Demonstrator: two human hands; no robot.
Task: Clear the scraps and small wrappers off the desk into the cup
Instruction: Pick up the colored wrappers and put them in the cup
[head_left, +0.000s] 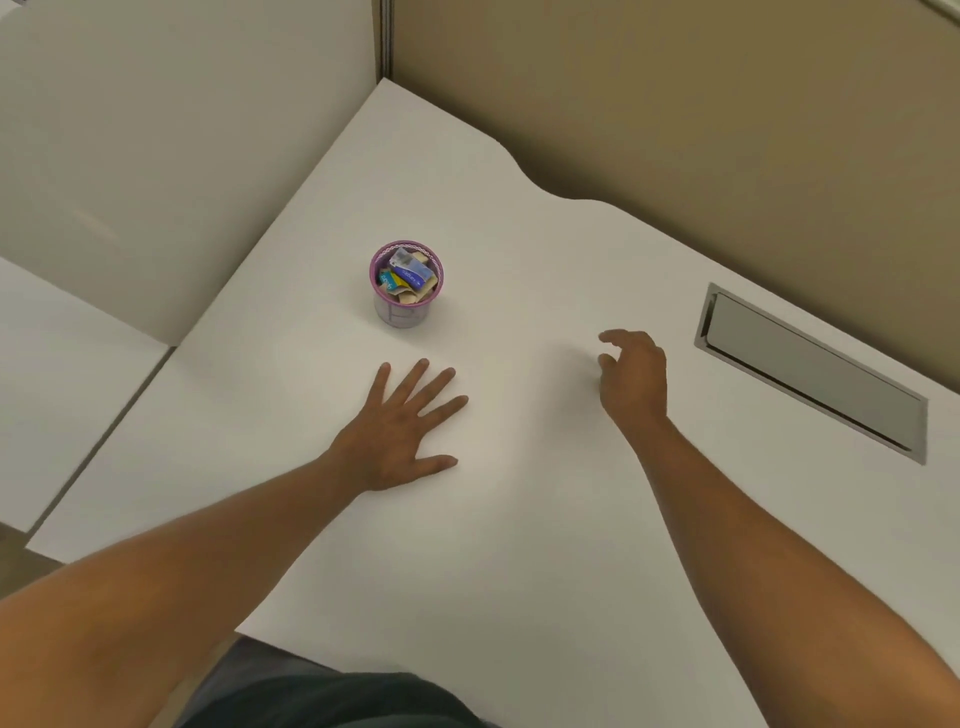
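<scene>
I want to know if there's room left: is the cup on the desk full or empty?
Nearly full. The cup stands upright, with wrappers and paper scraps piled up to about its rim.

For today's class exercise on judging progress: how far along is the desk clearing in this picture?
Done: the cup holds wrappers and paper scraps, and the desk shows none loose. In hand: nothing; the left hand lies flat, the right hand hovers empty. Left: apparently nothing visible.
</scene>
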